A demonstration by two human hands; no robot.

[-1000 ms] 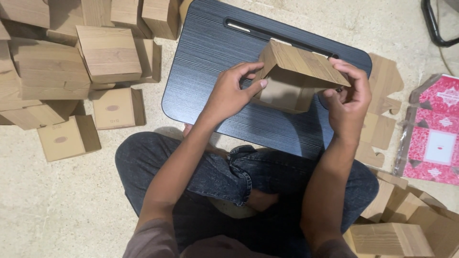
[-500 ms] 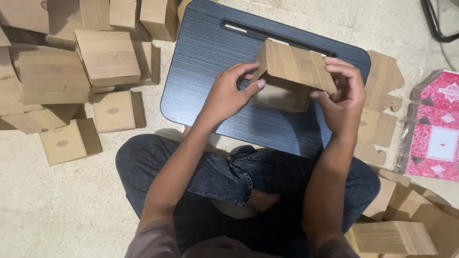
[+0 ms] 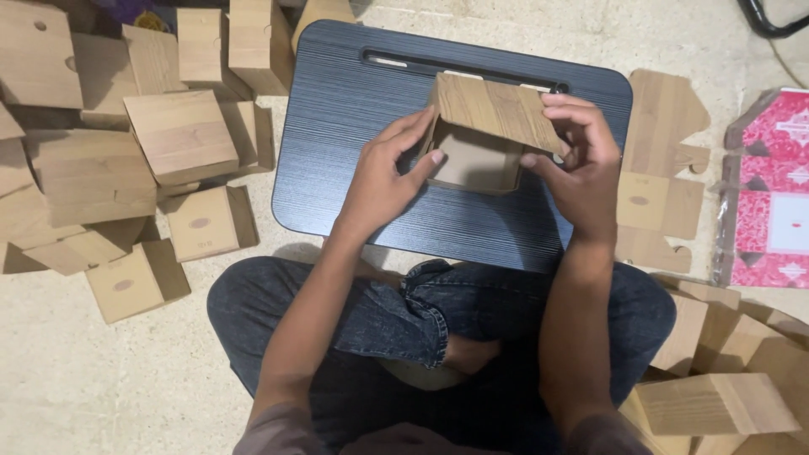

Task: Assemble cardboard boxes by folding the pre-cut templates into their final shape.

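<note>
While the person sits cross-legged on the floor (image 3: pixel 101 396), the head view looks straight down on a dark lap counter (image 3: pixel 354 143) resting before the knees. Both hands hold a wood-grain cardboard box (image 3: pixel 484 135) just above that counter, its open side turned toward the person so the plain brown inside shows.

At the box's near left edge the left hand (image 3: pixel 379 181) has its fingers (image 3: pixel 413 135) spread along the side wall and its thumb tip pressed at the lower rim; it is closed loosely on the box, not clenched. On the other side, the right hand (image 3: pixel 581 164) curls its fingers over the top right corner with the thumb underneath, pinching the upper panel.

Judging from these grips, the box is being squared up. Doing it well would mean keeping the left thumb firm on the rim as a stop, so the walls stay at right angles, while the right hand presses the top panel evenly along its fold instead of at one corner, which could crease the card.

A heap of finished boxes (image 3: pixel 177 135) lies on the floor to the left. Flat, unfolded box blanks (image 3: pixel 661 168) lie to the right of the counter, beside a pink and white packet (image 3: pixel 779 194).
</note>
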